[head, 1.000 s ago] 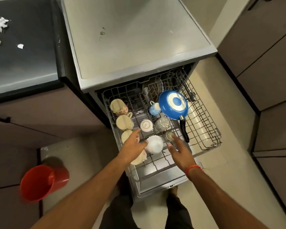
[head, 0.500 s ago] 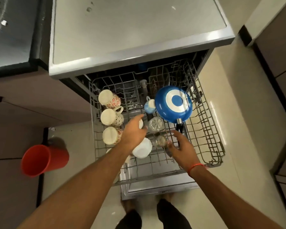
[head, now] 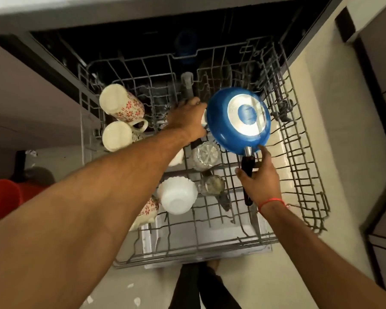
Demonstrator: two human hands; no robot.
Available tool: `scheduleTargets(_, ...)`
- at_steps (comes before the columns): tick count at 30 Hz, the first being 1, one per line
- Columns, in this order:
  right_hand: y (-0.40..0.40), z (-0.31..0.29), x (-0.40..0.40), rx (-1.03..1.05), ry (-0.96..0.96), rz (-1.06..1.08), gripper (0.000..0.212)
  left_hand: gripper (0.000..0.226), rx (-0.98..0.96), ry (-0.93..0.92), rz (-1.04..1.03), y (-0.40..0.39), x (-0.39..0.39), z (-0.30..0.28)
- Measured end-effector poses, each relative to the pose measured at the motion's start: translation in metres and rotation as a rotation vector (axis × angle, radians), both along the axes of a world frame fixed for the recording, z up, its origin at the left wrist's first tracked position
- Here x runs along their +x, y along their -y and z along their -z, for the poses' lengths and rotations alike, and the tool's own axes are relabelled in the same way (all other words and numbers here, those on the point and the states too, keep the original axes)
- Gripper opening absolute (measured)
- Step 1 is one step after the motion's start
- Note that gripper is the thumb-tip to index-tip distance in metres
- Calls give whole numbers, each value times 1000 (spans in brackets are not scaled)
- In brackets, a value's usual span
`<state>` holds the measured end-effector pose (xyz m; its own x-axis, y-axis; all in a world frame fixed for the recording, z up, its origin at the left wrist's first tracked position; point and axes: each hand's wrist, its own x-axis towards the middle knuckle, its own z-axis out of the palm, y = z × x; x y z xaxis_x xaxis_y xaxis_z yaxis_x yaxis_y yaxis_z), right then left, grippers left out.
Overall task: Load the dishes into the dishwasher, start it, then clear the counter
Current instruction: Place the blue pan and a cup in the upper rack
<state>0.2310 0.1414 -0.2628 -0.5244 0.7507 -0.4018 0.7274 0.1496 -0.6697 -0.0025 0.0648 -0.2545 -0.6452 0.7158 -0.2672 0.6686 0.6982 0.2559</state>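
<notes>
Dishwasher (head: 143, 52) is open, upper wire rack (head: 299, 166) pulled all the way out over the floor. Blue frying pan (head: 239, 119) is the biggest item in it, tilted on edge near rack centre-right, base facing up toward the camera, black handle (head: 247, 172) pointing back toward the person. Right hand (head: 257, 181) is around that handle, thumb on one side, fingers curled on the other, index finger reaching up to the pan rim. Left side of rack: two floral mugs (head: 120, 103) upside down, one behind the other, a third floral mug (head: 146, 210) partly hidden under the left forearm. White scalloped bowl (head: 178, 195) inverted near the front, two glasses (head: 206, 155) inverted just right of it. Left hand (head: 187, 119) reaches deep into the rack, just left of the pan, fingers curled down among the tines; can't tell what it has, if anything. Red bucket (head: 2, 197) on the floor at far left.
</notes>
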Motion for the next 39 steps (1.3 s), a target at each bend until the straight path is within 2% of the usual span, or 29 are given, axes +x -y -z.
scheduleTargets(3,-4,6,1,50,68,4,72,73,5,-36,39,2,-2,5)
scheduleTargets(13,2,10,3,145,121,18,43,72,86,65,33,23,-19,0)
scheduleTargets(18,9,21,-2,171,159,-2,52,79,28,-52,67,27,-12,8)
scheduleTargets(25,6,23,9,169,81,-45,56,94,53,14,26,45,-8,9)
scheduleTargets(31,4,0,23,97,2,-1,70,76,279,134,-136,65,36,-16)
scheduleTargets(35,15,-17,33,126,-50,-64,69,71,362,272,-187,75,86,-31)
scheduleTargets(39,37,-19,46,42,-113,-131,65,68,430,341,-287,92,146,-40)
